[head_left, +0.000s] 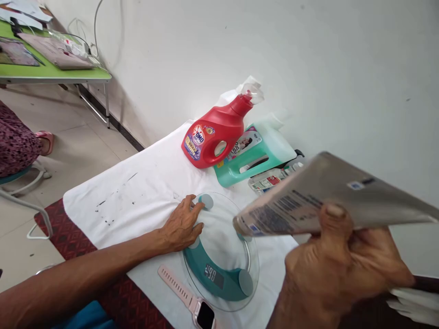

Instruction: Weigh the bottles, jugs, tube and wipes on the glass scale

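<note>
My left hand (183, 223) rests at the left edge of a round glass digital scale (224, 256), thumb and fingers apart on the glass near a round pad. The scale has a teal section and a lit display whose digits are upside down to me. In my right hand (343, 260) is a flat grey printed package (308, 201), tilted and raised above the scale's right side. My thumb presses on its printed face, and the fingers are behind it, partly hidden. Its print is blurred, so I cannot tell what it contains.
A red detergent bottle (214, 132), a green jug (255, 153) and a clear bottle (269, 179) lean or lie by the wall. A pink smartwatch (192, 301) lies near the scale on the white cloth (116, 192). A green table (68, 75) and a seated person stand left.
</note>
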Demonstrator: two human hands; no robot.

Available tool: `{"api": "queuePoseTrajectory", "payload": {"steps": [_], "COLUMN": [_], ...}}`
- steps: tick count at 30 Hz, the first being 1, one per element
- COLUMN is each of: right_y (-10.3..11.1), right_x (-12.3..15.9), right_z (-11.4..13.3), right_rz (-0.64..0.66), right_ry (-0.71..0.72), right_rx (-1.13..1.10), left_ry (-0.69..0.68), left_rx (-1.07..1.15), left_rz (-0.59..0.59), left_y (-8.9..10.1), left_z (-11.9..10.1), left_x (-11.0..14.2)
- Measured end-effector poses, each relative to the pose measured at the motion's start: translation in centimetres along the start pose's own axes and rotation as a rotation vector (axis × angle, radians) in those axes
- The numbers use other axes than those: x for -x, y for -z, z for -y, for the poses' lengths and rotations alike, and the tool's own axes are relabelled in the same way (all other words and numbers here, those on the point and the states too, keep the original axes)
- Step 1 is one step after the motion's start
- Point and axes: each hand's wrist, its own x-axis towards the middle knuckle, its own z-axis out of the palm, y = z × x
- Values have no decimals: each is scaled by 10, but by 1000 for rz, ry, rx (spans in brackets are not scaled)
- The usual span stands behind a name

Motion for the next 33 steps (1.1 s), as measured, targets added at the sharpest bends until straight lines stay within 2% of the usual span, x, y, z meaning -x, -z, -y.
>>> {"api": "queuePoseTrajectory", "payload": {"steps": [3, 6, 8, 12, 16, 21, 24, 27, 30, 33], "right_y": [-49, -95, -120, -149, -158, -143, -116, -77, -34, -3], "right_x": [-8, -2, 6, 20, 29, 29, 29, 26, 13, -8], "right_z": [-6, -30, -46, -68, -82, -83, -78, -83, -108, -151], "right_rz": [118, 274, 321, 318, 352, 442, 477, 412, 290, 198], "right_ry": [-33, -139, -186, -225, -317, -351, -289, -218, -225, -312], "right_rx": [-109, -189, -213, -200, -208, -233, -215, -82, 80, 248], "left_ry": [-16, -28, -24, 4, 17, -5, -4, -14, -21, -7], "left_rx": [20, 32, 32, 9, 13, 17, 8, -7, -26, -39], "left_rz": [-8, -12, -13, -1, -17, -34, -46, -60, -81, -86], "left_y": [0, 1, 2, 2, 0, 0, 1, 1, -1, -3], "left_z": [0, 0, -1, -2, -1, 0, -1, -1, 1, 3], "left_x": [0, -1, -1, -1, -2, -2, -3, -3, -3, -2]}}
